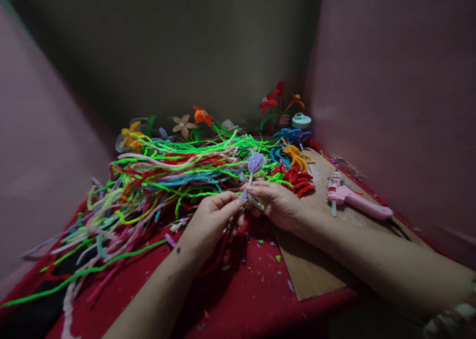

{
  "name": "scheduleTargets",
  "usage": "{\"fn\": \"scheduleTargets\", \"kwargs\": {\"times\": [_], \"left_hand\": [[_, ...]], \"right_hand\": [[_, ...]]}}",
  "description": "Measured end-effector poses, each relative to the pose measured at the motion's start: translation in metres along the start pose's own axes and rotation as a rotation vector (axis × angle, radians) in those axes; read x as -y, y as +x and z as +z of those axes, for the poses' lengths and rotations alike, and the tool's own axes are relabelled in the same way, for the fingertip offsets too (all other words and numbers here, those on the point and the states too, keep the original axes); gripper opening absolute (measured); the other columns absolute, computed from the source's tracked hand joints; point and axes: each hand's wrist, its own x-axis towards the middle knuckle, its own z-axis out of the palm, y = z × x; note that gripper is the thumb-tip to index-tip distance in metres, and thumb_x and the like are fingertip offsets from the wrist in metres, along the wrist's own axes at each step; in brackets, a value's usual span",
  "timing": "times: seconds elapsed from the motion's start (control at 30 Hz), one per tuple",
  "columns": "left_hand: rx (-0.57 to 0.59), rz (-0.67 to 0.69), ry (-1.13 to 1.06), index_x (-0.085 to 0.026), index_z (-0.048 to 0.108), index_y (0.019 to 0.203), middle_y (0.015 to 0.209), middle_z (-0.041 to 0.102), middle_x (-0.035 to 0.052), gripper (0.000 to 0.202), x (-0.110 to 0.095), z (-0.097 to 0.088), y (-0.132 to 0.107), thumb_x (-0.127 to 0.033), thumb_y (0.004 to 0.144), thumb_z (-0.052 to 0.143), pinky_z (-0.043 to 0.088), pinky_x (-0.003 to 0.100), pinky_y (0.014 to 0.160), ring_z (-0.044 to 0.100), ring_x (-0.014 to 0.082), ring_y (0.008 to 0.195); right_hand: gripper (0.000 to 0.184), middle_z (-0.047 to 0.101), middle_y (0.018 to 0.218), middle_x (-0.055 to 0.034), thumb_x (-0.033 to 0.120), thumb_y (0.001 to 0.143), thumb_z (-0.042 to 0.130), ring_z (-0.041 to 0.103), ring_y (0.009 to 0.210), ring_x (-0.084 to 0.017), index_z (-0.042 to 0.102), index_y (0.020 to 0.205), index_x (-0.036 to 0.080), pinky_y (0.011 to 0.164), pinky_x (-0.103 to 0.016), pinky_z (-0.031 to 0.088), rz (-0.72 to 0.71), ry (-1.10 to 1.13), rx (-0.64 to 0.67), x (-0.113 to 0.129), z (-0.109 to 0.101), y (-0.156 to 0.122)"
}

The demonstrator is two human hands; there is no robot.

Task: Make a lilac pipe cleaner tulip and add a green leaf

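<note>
A small lilac pipe-cleaner petal point(256, 163) on a pale stem stands upright at the fingertips of both hands. My right hand point(277, 200) pinches the stem from the right, fingers closed. My left hand point(215, 215) is closed too, thumb and forefinger pressed against a lower lilac bit at the stem's base. A shiny, rounded metallic-looking piece point(256, 202) shows between the hands; its kind is unclear. Below my left hand a dark, thin shape hangs in shadow, too dim to name.
Loose coloured pipe cleaners point(178, 165) lie heaped across the red cloth point(238, 289). A pink glue gun point(357, 200) rests on a cardboard sheet point(316, 269) at right. Red petals point(297, 179) and orange petals point(295, 155) lie nearby. Finished flowers point(183, 126) and a lidded bottle point(301, 121) stand behind.
</note>
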Motion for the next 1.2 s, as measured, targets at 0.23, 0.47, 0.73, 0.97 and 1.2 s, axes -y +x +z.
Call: {"fn": "scheduleTargets", "kwargs": {"times": [0.23,0.47,0.73,0.97,1.2], "left_hand": [[0.040,-0.001,-0.027,-0.014,0.061,0.073,0.055,0.057,-0.0011,0.008,0.002,-0.003,0.001,-0.021,0.074,0.056,0.033,0.016,0.043,0.044,0.0060,0.043],[0.015,-0.022,-0.006,-0.013,0.062,0.073,0.054,0.057,-0.0007,0.011,-0.001,0.000,0.001,-0.024,0.074,0.059,0.034,0.016,0.045,0.046,0.0067,0.045],[0.019,0.002,-0.010,-0.014,0.064,0.082,0.056,0.055,-0.0022,0.026,0.001,-0.001,0.002,-0.039,0.079,0.059,0.033,0.017,0.044,0.043,0.0060,0.044],[-0.168,0.206,0.312,-0.017,0.058,0.085,0.065,0.060,-0.0017,0.027,0.009,0.003,0.004,-0.042,0.077,0.061,0.039,0.020,0.050,0.052,0.0101,0.053],[-0.415,0.684,1.169,-0.016,0.059,0.091,0.073,0.066,0.0054,0.018,0.030,0.005,0.006,-0.023,0.089,0.043,0.042,0.024,0.062,0.062,0.0160,0.065]], "right_hand": [[0.018,0.062,0.063,-0.0008,0.027,0.065,0.072,0.050,0.051,-0.010,0.066,0.076,0.014,0.045,-0.023,0.031,-0.008,-0.034,-0.003,-0.001,-0.002,0.000],[0.019,0.062,0.064,-0.0017,0.027,0.064,0.072,0.049,0.051,-0.010,0.068,0.077,0.013,0.044,-0.023,0.029,-0.028,-0.043,-0.028,-0.001,-0.001,0.000],[0.020,0.061,0.065,-0.0010,0.027,0.063,0.073,0.047,0.051,-0.009,0.069,0.076,0.013,0.046,-0.024,0.029,-0.021,-0.052,-0.021,-0.001,-0.001,0.000],[0.017,0.057,0.066,0.0004,0.027,0.068,0.070,0.045,0.051,-0.008,0.067,0.076,0.012,0.047,-0.023,0.027,-0.075,-0.101,0.023,-0.002,0.001,-0.001],[0.017,0.052,0.055,0.0038,0.031,0.070,0.069,0.035,0.047,-0.006,0.067,0.071,0.014,0.047,-0.024,0.022,-0.099,-0.225,-0.073,-0.005,0.007,-0.009]]}}
